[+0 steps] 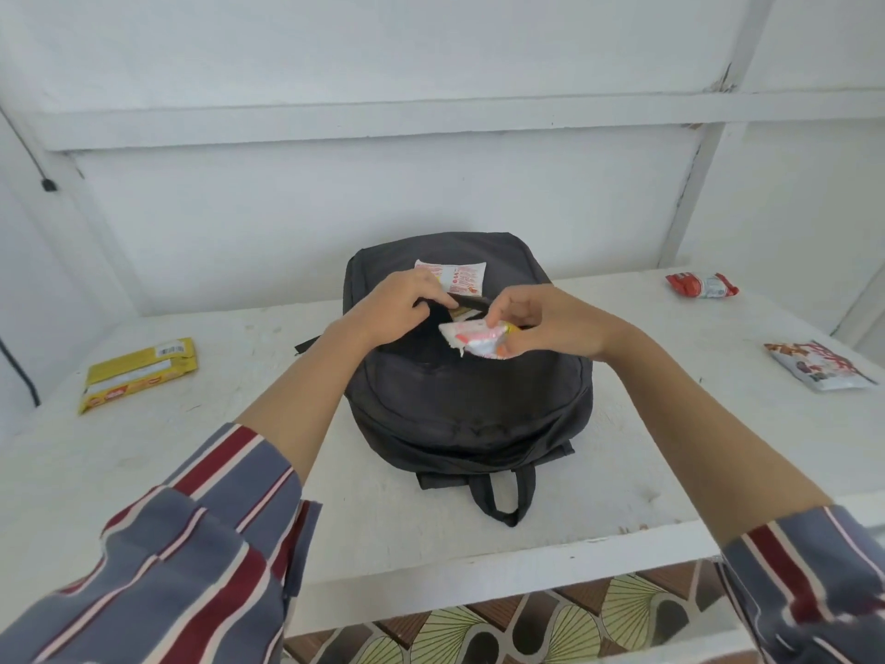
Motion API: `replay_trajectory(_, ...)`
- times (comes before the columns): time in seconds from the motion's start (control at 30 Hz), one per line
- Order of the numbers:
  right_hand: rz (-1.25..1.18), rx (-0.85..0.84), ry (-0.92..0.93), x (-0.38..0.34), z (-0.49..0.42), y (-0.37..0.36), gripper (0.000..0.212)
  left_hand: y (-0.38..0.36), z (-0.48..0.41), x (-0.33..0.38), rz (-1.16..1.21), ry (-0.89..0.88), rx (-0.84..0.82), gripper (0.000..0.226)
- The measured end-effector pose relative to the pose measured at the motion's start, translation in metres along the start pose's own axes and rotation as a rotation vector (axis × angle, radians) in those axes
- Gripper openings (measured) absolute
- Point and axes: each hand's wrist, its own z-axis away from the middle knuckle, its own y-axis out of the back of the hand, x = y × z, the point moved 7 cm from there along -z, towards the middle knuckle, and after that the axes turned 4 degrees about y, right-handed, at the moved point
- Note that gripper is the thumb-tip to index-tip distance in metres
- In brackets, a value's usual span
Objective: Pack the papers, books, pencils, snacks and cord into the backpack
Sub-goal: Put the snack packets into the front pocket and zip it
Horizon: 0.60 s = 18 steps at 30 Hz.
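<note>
A black backpack (pixel 467 400) lies flat on the white shelf, its carry loop toward me. My left hand (pixel 402 306) grips the edge of a pocket opening on top of the bag. My right hand (pixel 541 328) pinches a white-and-orange snack packet (pixel 479 340) right at that opening. A second white-and-orange snack packet (pixel 452 276) lies on the bag just behind my left hand. A yellow snack pack (pixel 139 373) sits to the left, a red-and-white packet (pixel 701 285) at the far right, and a white-and-red packet (pixel 816 371) nearer on the right.
The white shelf (pixel 670 448) has a front edge close to me, with patterned floor tiles (pixel 527 620) below. A white wall with beams rises behind the bag. A black cable (pixel 28 376) hangs at the far left.
</note>
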Motion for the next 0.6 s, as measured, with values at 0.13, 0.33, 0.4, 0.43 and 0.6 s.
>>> replay_trajectory(0.13, 0.218, 0.096, 0.071, 0.007, -0.013, -0.022, 0.022, 0.003, -0.004, 0.002, 0.005, -0.011, 0.019, 0.040)
replay_trajectory(0.33, 0.766, 0.380, 0.083, 0.012, -0.029, -0.036, 0.036, 0.009, -0.006, 0.003, 0.039, -0.047, 0.030, 0.041)
replay_trajectory(0.4, 0.809, 0.437, 0.061, 0.015, -0.031, -0.039, 0.038, 0.010, -0.006, 0.003, 0.042, -0.048, 0.026, 0.040)
replay_trajectory(0.43, 0.767, 0.451, 0.054, 0.016, -0.031, -0.040, 0.041, 0.010, -0.006, 0.002, 0.045, -0.046, 0.022, 0.040)
replay_trajectory(0.6, 0.655, 0.414, 0.107, 0.012, -0.030, -0.053, 0.027, 0.009, -0.006, 0.000, 0.067, -0.038, 0.011, 0.041)
